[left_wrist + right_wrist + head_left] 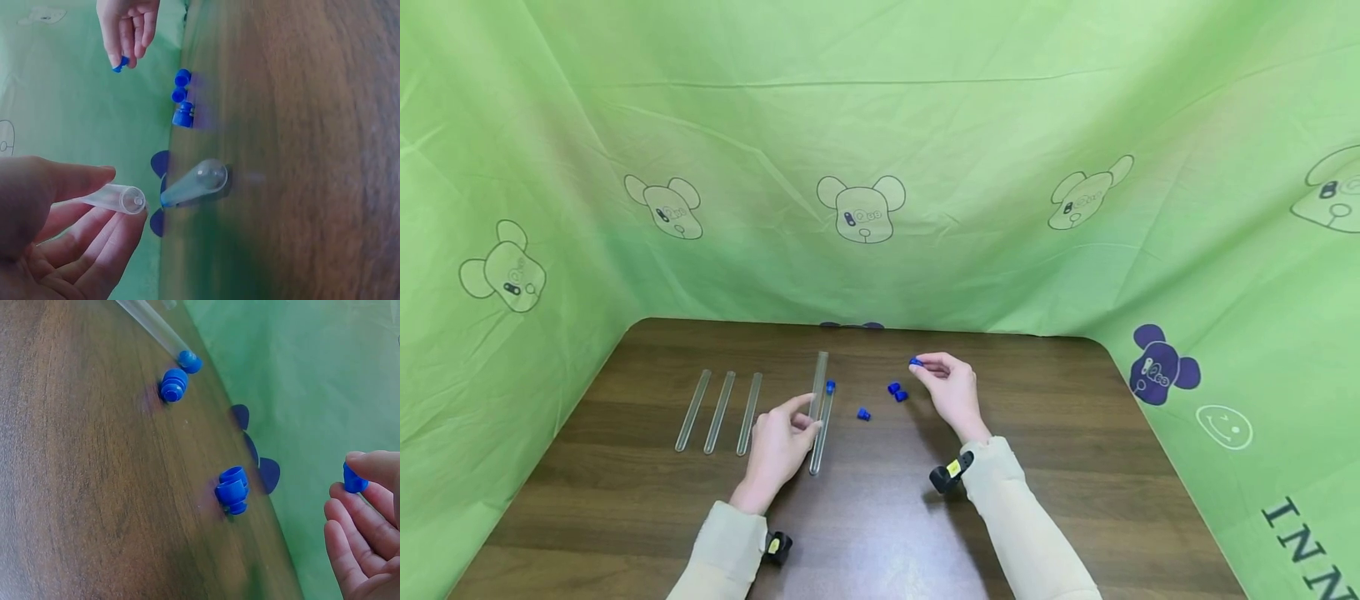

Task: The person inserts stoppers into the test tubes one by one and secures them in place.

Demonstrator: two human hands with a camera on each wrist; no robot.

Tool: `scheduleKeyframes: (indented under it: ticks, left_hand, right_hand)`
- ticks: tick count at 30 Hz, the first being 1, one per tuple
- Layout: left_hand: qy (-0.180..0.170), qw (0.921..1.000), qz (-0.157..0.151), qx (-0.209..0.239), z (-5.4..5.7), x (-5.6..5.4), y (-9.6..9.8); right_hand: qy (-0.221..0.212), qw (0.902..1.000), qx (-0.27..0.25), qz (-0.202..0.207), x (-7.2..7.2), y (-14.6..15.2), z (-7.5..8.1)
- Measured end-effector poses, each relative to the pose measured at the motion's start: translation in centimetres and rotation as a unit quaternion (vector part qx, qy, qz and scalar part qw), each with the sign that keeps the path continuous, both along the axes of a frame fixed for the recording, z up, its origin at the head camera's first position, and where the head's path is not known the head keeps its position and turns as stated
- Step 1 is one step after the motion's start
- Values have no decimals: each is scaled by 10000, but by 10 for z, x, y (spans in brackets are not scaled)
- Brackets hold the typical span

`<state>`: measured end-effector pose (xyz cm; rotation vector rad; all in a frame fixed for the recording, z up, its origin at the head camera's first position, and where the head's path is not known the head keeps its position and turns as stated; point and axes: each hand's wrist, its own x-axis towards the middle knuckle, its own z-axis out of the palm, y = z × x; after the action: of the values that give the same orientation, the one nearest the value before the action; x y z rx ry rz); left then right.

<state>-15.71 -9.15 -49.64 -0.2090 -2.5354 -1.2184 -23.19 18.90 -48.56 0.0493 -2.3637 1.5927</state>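
Observation:
My left hand (778, 446) pinches a clear test tube (115, 196) between thumb and fingers, raised over the table. Beneath it on the table lies another test tube (822, 442) with a blue stopper (831, 387) in its far end. My right hand (951, 390) holds a small blue stopper (355, 478) between thumb and fingertips, lifted above the table toward the back. Between the hands, one loose blue stopper (864, 414) lies by the stoppered tube. Two more loose stoppers (232, 487) lie close together nearer the right hand.
Left of my left hand, three uncapped test tubes lie roughly parallel: a far left tube (693, 411), a middle tube (719, 413) and a near tube (749, 414). Green printed cloth (970, 275) hangs around the back and sides of the brown wooden table (1045, 467).

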Motion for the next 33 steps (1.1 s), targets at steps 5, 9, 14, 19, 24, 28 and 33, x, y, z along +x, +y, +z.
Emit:
scheduleKeyframes:
  ticks: [5,9,14,19,24,28,33]
  left_hand:
    - [-36,9999,-109,61,0,1,6]
    - [-106,9996,-202,135,-1,0,10]
    - [-151,9994,-254,171,-2,0,12]
    - [-224,9989,-318,268,-1,0,16]
    - [-294,9984,-365,317,-1,0,19]
    - [-281,9980,-430,372,-1,0,22]
    - [-293,9974,-505,425,-1,1,25]
  right_hand:
    - [-37,10000,-39,17,0,-1,2]
    - [-67,10000,-6,30,0,0,3]
    - [-100,9999,14,50,2,-1,6]
    - [-105,9999,36,54,4,-1,8]
    - [-9,9999,104,76,4,0,9]
    - [59,9999,33,89,5,-1,10]
    - [95,9997,-210,106,4,-1,11]
